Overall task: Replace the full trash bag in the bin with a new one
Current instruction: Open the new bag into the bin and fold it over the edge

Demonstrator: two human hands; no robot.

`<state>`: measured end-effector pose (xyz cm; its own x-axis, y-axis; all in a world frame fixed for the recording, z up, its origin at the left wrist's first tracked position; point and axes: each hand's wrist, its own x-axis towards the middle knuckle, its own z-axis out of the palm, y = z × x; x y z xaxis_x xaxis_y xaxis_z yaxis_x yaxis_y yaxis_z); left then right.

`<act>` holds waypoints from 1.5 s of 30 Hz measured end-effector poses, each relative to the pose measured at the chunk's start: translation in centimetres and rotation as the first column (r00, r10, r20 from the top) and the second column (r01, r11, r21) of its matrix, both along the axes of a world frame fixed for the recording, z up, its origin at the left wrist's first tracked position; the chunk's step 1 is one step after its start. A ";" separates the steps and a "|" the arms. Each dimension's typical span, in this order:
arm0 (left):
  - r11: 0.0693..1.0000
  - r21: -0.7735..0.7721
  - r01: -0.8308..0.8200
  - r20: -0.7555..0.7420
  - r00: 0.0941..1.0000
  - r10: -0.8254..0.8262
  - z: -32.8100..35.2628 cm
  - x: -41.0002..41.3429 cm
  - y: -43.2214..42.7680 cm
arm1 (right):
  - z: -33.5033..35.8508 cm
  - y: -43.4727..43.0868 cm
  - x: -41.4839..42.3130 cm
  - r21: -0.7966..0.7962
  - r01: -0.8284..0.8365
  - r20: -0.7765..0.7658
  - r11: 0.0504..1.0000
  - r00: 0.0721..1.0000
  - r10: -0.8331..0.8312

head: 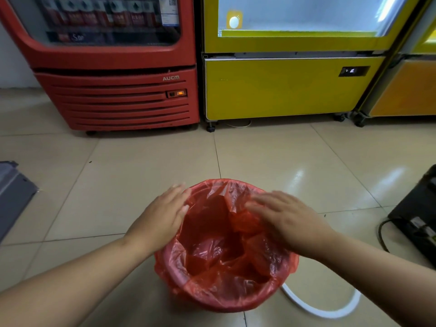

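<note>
A round bin stands on the tiled floor, lined with a thin red trash bag [212, 244] whose edge is folded over the rim [226, 300]. The bag's inside looks hollow, with only crumpled folds. My left hand [162, 215] hovers flat over the bin's left rim, fingers spread and slightly blurred. My right hand [285, 218] is flat over the right rim, fingers apart above a loose flap of the bag. Neither hand grips anything.
A red drinks cooler [122, 90] and a yellow freezer cabinet [283, 88] stand behind the bin. A white ring [325, 310] lies on the floor at the bin's right. A black device with a cable [417, 223] sits far right, a grey object [11, 194] far left.
</note>
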<state>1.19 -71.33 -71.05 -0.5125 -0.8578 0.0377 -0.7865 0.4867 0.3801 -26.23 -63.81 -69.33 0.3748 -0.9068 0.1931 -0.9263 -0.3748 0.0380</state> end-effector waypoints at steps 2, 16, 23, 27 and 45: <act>0.978 -0.019 0.206 0.208 0.958 -0.198 0.8 -0.5 0.1 | -0.4 -0.7 1.0 0.089 -0.213 -0.214 0.973 0.950 0.228; 0.949 0.141 0.283 0.714 0.635 -0.295 0.6 -1.1 0.1 | -2.5 -3.0 3.2 0.461 0.347 -0.792 0.817 0.576 0.202; 0.907 0.253 0.338 0.578 0.699 -0.421 1.0 -1.6 1.2 | -0.6 -0.8 4.3 0.551 0.048 -0.440 0.833 0.865 0.241; 0.835 0.430 0.345 0.525 0.657 -0.541 0.9 -1.7 2.7 | -2.0 0.2 4.6 0.705 0.199 -0.548 0.680 0.762 0.345; 0.696 0.603 0.389 0.416 0.591 -0.691 1.3 -1.4 4.4 | 0.5 2.4 5.1 0.803 0.021 -0.152 0.596 0.973 0.171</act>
